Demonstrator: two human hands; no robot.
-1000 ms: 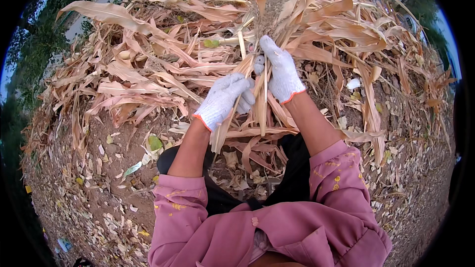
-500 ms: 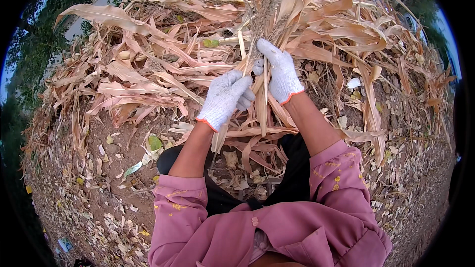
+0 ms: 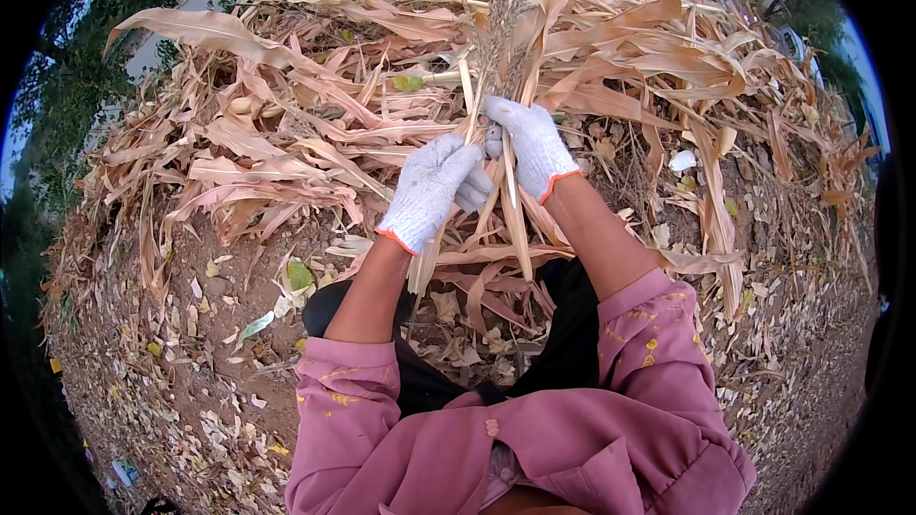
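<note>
Both my hands wear white knit gloves with orange cuffs. My left hand (image 3: 437,183) is closed round the lower part of a bundle of dry corn stalks (image 3: 511,48), whose cut-looking ends stick out below the fingers. Just above and to the right, my right hand (image 3: 530,143) pinches the same bundle between thumb and fingers. Feathery brown tassels (image 3: 496,10) and long papery leaves rise from the bundle, away from me. The palms and some fingertips are hidden behind the stalks.
Heaped dry corn leaves (image 3: 286,114) spread ahead of me to both sides. Brown soil littered with small dead leaves (image 3: 191,401) surrounds my bent, dark-trousered legs (image 3: 563,324). A white scrap (image 3: 682,160) lies at the right. Green trees (image 3: 95,38) stand at the far left.
My right hand has slid slightly down and left, closer to my left hand. The bundle's top has shifted a little left, and a stalk end reaches lower. My left hand has barely moved.
</note>
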